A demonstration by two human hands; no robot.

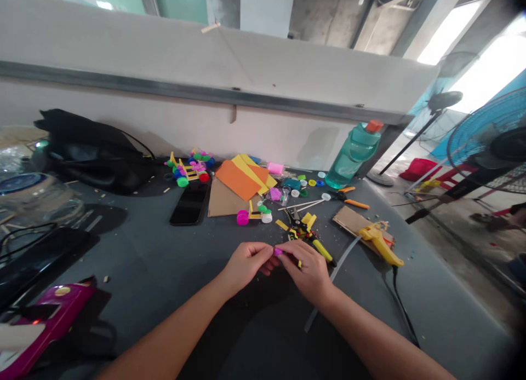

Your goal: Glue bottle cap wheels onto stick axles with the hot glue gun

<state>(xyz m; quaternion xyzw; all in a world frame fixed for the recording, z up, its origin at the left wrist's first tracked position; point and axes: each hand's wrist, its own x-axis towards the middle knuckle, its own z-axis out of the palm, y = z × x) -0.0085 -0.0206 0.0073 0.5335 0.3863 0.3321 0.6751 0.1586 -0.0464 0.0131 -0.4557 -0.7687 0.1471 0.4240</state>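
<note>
My left hand (247, 264) and my right hand (307, 269) meet low over the dark table, fingers pinched together. Between the fingertips shows a small purple piece (278, 252), mostly covered by them; its exact kind cannot be made out. Just beyond my hands lies a little wheeled model (257, 216) with bottle-cap wheels and yellow sticks. Black-and-yellow pliers (313, 242) lie beside my right hand, close to its fingers. Farther off sits a crumpled purple lump (275, 194).
A yellow glue gun (378, 242) rests on cardboard at the right, its cord trailing forward. Behind stand a teal bottle (354, 154), orange paper (238, 177) and several bottle caps. A phone (190, 203), a black bag (92, 153) and a magenta device (57, 320) lie leftward.
</note>
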